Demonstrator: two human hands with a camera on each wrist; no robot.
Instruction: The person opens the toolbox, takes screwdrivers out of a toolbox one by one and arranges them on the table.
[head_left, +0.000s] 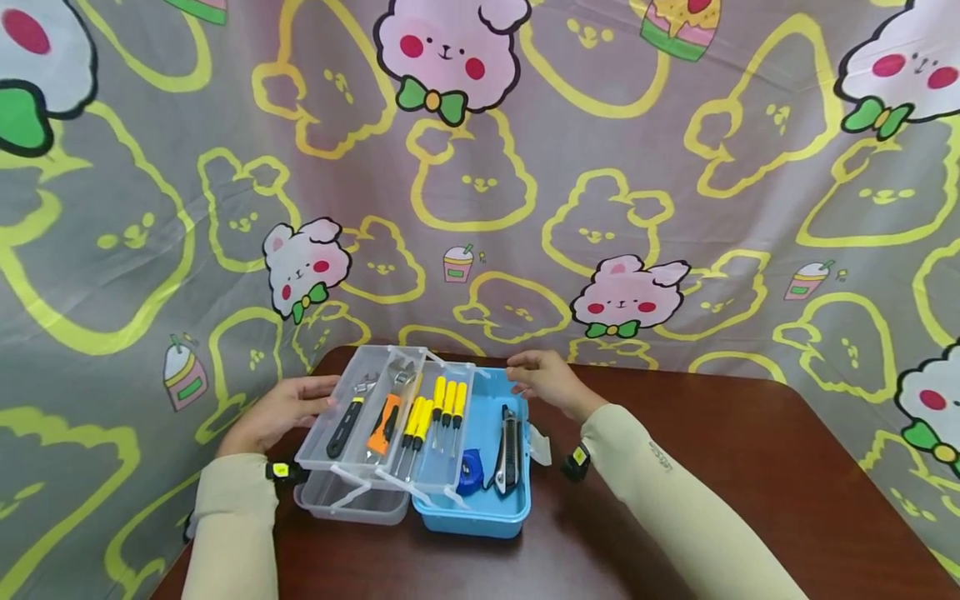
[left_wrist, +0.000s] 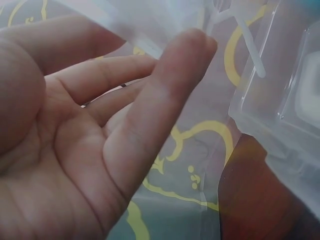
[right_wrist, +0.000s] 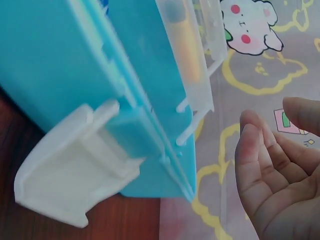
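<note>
Wrist views alone bare the palms (left_wrist: 65, 170): the left hand (head_left: 279, 407), loose-fingered, touches the clear plastic tray (head_left: 318, 450) over the left of the blue box (head_left: 480, 527); the right hand (head_left: 553, 385), relaxed and empty, hovers far right.

Probable tape measure (head_left: 471, 473) in toolbox (head_left: 476, 525)

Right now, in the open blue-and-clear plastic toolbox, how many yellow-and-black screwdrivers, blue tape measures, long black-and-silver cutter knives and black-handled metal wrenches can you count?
Yellow-and-black screwdrivers: 5
Blue tape measure: 1
Black-and-silver cutter knife: 1
Black-handled metal wrench: 1
Total of these: 8
</note>
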